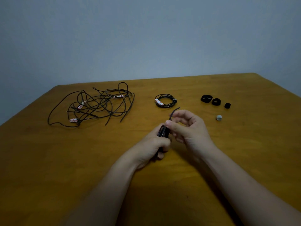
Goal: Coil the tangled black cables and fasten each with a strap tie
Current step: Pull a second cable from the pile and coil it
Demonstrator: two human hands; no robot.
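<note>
Item: small black cable coil (162, 131), above mid-worktop (65, 160); left hand (152, 146) fingers closed round it, right hand (187, 126) fingers pinching its free end. Tangled cables (97, 105) far left, white-red labels, writing unreadable

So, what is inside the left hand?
A small coil of black cable shows above the closed left hand; its free end passes through the right hand. The lower part of the coil is covered.

We see a brown wooden table (244, 160) filling the lower half of the frame, its far corners rounded. Behind it, across the whole upper half, stands a plain grey-blue wall (146, 38). A small pale cap (219, 117) lies at right of centre.
</note>
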